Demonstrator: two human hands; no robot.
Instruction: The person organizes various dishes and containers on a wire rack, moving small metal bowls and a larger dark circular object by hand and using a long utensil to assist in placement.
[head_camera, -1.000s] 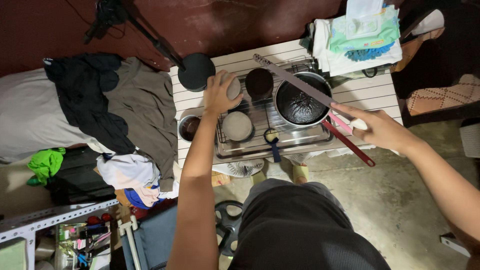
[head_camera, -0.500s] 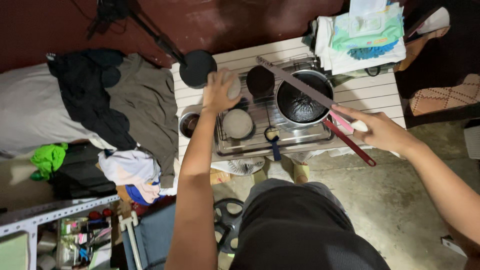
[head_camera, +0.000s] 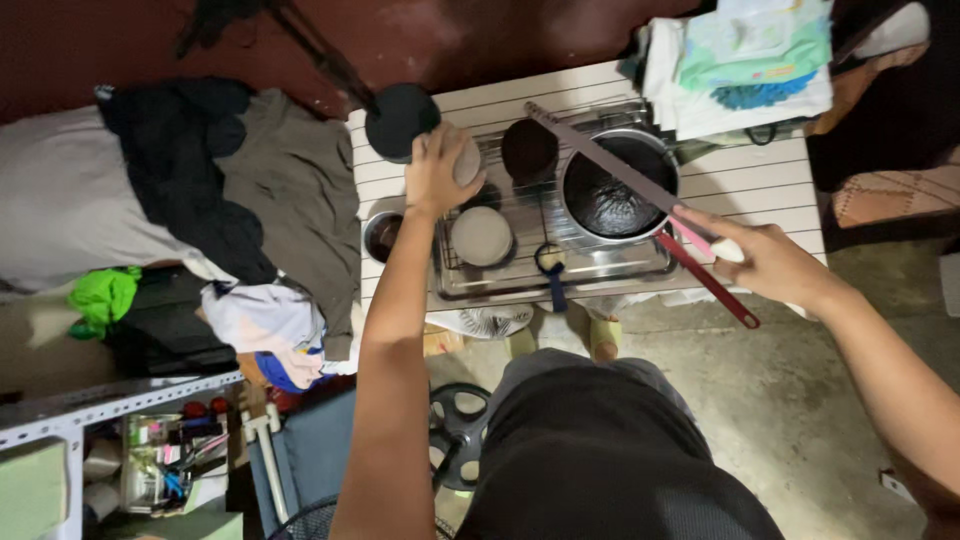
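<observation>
- Dish rack (head_camera: 560, 270): metal wire rack on its tray, sitting on the white slatted counter (head_camera: 760, 180); this is where both your hands are at work.
- Small pale bowl (head_camera: 466, 160): at the rack's back left corner, your left hand (head_camera: 437, 170) closed over it from above, fingers curled round its rim. It looks about to be lifted or just set down; you cannot tell which from this view.
- Long flat blade (head_camera: 610, 165): lies slanted across the dark pot, its handle end gripped in your right hand (head_camera: 765, 262), fingers wrapped shut. A red-handled tool (head_camera: 705, 280) runs beside it under the same hand.
- Dark pot (head_camera: 620, 185): already in the rack, right side, open side up.
- Dark cup (head_camera: 529, 150): already in the rack, behind centre.
- Pale round dish (head_camera: 481, 236): already in the rack, front left.
- Metal cup (head_camera: 382, 234): outside the rack, on the counter just left of it; seemingly not yet placed.
- Black round lid (head_camera: 400, 118): on the counter's back left corner, also outside the rack.
- Folded cloths (head_camera: 740, 60): stacked at the counter's back right.
- Judgement: rack mostly filled; the two held items and the two pieces beside it remain.
</observation>
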